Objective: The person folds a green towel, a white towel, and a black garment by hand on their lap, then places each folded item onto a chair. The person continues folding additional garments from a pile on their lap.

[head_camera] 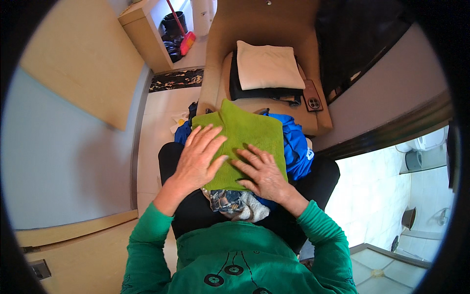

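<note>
A folded lime-green garment (pixel 249 128) lies over the lap, on top of other clothes. My left hand (pixel 202 158) is at its left side, palm down with fingers apart, over the cloth. My right hand (pixel 262 171) rests with spread fingers on its lower right part. Neither hand grips anything. Bright blue cloth (pixel 297 147) bunches out to the right beneath the green garment. Below its lower edge show a dark patterned cloth (pixel 226 199) and a white textured cloth (pixel 257 208).
Ahead stands a tan upholstered chair (pixel 214 81), holding a folded cream garment (pixel 270 66) over dark clothes, and a smartphone (pixel 313 96) at their right. A pink broom (pixel 187 43) and a black bin (pixel 174 22) stand at upper left. A doorway with a tiled floor is at right.
</note>
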